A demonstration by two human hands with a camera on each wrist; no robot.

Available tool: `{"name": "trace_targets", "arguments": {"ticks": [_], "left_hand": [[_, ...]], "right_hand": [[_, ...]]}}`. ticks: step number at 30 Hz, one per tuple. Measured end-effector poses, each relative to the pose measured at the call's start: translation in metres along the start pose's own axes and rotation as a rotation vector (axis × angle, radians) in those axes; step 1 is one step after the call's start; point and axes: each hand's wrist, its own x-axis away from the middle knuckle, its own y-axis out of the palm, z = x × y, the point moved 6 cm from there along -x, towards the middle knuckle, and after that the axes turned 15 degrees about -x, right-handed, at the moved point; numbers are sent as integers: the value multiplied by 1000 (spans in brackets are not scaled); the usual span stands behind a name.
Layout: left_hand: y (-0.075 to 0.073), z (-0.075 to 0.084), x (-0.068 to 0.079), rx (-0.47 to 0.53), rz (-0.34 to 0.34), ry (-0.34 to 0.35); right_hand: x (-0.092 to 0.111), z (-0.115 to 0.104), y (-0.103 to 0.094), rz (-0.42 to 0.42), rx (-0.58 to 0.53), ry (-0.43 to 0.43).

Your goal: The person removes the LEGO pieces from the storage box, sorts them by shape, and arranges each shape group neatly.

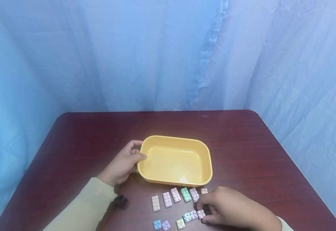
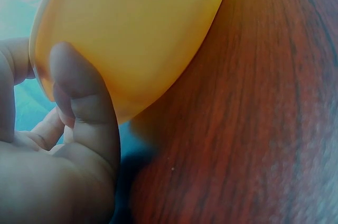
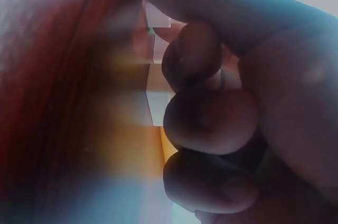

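My left hand (image 1: 124, 163) grips the left end of a yellow plastic basin (image 1: 175, 181), thumb over the rim and fingers outside. The left wrist view shows that thumb (image 2: 82, 86) against the basin's inner wall (image 2: 142, 28). At the right end of the nearer row, my right hand (image 1: 231, 207) has thumb and forefinger on either side of a small pink toy building brick (image 1: 201, 214). Its other fingers (image 3: 211, 121) are curled in the right wrist view. Left of that brick lie a blue-purple brick (image 1: 187, 217) and a purple-white brick (image 1: 193, 215). The basin holds nothing.
Nearer the basin, a row of bricks includes a cream one (image 1: 155, 203), a green one (image 1: 186, 194) and an orange one (image 1: 203, 191). Small blue (image 1: 157, 224), purple (image 1: 166, 225) and yellow (image 1: 180, 224) bricks lie at the front of the dark red table (image 1: 98, 138). Blue curtains (image 1: 144, 57) surround it.
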Motion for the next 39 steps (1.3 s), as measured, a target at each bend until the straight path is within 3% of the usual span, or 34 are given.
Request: {"name": "trace_targets", "arguments": {"ticks": [21,39], "left_hand": [[0,-2,2,14,-7,2],[-1,0,4,-5,-30,-6]], "right_hand": [[0,2,6,-21,-77,-8],[4,-1,8,2,-58,-4]]}}
